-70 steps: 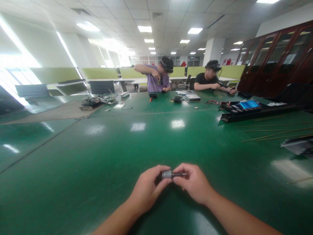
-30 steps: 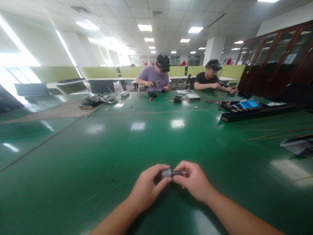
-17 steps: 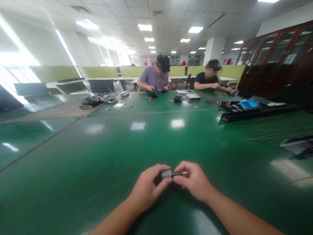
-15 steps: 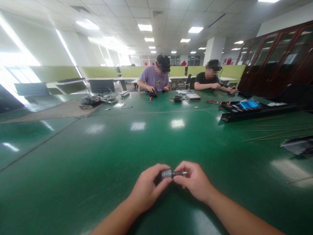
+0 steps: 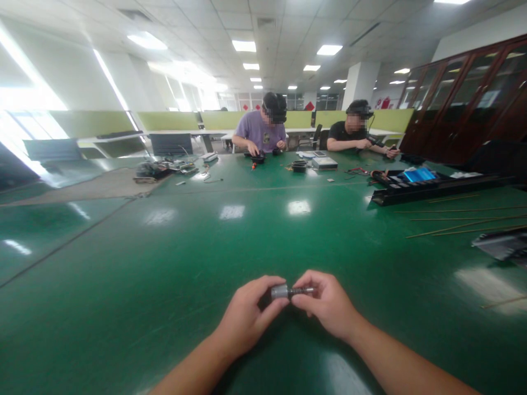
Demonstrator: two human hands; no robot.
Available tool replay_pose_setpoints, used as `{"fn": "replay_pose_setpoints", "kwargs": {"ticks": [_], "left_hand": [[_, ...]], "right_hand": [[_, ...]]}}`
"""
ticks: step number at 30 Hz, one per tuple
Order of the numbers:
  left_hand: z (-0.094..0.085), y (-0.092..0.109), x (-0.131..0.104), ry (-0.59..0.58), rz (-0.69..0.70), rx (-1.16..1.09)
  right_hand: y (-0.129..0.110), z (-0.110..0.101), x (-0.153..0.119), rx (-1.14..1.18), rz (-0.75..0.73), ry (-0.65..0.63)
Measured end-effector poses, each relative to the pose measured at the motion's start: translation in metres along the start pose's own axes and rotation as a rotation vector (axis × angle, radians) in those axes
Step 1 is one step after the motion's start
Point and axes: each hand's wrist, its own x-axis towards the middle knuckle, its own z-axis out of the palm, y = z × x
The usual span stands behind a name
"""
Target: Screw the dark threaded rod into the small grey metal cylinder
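Just above the green tabletop (image 5: 173,323), a small metal part lies level between my two hands. Its left end is a grey metal cylinder (image 5: 279,291); from this a thinner dark shaft (image 5: 302,291), which looks ridged or spring-wound, runs right to a shiny tip. My left hand (image 5: 251,312) pinches the cylinder between thumb and fingers. Around the shaft, the thumb and fingertips of my right hand (image 5: 325,302) are closed. Cylinder and shaft appear joined in line, though the fingers partly cover them. Exactly what kind of part it is, I cannot make out.
Across the table, one person (image 5: 261,129) in purple and another (image 5: 349,131) in black handle dark items. A black tray (image 5: 428,189) and several thin rods (image 5: 461,225) lie on the right. Loose electronic parts (image 5: 164,167) sit at the far left, and a grey box (image 5: 325,163) stands at the back.
The metal part has shifted very slightly to the left, with both hands keeping their grip. Across the table, the hands of the person in purple have moved a little.
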Motion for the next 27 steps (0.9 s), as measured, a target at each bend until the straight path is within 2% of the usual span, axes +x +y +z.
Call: {"fn": "replay_pose_setpoints", "kwargs": {"ticks": [8, 27], "left_hand": [[0.0003, -0.0006, -0.0005, 0.032, 0.039, -0.002], [-0.0008, 0.0003, -0.0007, 0.035, 0.025, -0.023]], "right_hand": [[0.0013, 0.0005, 0.0003, 0.018, 0.009, 0.007], [0.0002, 0.0004, 0.0000, 0.048, -0.002, 0.026]]}}
